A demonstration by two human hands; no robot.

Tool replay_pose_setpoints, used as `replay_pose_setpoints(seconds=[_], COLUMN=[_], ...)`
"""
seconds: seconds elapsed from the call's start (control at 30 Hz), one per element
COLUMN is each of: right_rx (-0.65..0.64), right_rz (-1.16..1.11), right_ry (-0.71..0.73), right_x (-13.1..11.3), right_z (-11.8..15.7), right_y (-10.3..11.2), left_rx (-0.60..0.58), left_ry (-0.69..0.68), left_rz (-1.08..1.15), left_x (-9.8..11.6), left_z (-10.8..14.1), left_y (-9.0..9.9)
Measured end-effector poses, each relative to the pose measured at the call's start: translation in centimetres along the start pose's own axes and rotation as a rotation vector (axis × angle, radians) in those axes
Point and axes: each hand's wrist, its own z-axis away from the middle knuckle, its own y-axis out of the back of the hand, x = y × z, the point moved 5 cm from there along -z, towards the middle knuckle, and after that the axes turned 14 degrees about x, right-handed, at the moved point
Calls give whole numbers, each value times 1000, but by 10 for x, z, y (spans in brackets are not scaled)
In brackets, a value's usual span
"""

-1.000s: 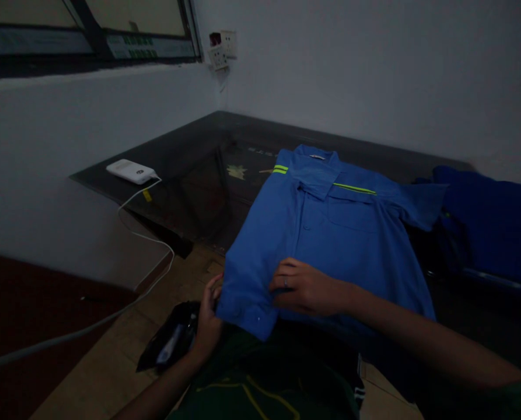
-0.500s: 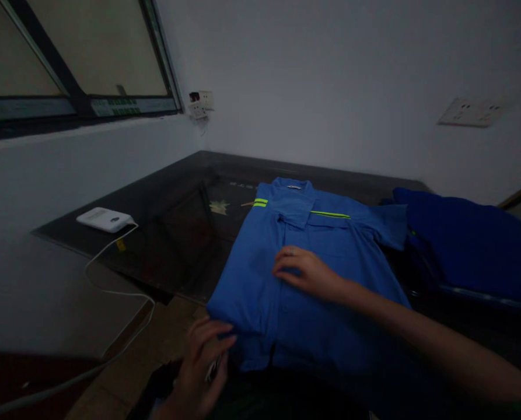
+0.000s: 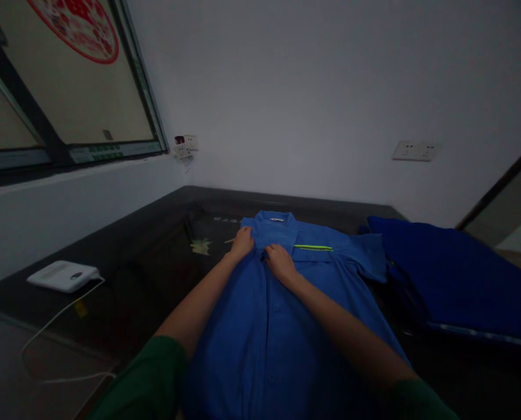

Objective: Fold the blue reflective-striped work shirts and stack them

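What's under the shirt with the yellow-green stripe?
The upper part of the shirt lies on a dark tabletop, visible beyond its collar, with white lettering beside it. Anything else beneath, including any further lettering, is covered.

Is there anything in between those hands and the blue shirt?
No, nothing visible is in the way. The left hand is at the shirt's shoulder and the right hand is near its collar; both seem to touch the cloth. The darker blue pile lies off to the right.
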Motion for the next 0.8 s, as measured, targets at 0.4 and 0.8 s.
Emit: replay_pose_setpoints(seconds=[0.4,0.8], right_rx=[189,191], right_rz=[-268,-369], right_ry=[-183,-276], right_x=[23,28], right_z=[0,-5], right_y=[-24,-29], left_rx=[3,-284], left_ry=[-37,-325], left_rz=[-46,386], left_x=[-30,-17], left_z=[-23,40], left_y=[-49,-6])
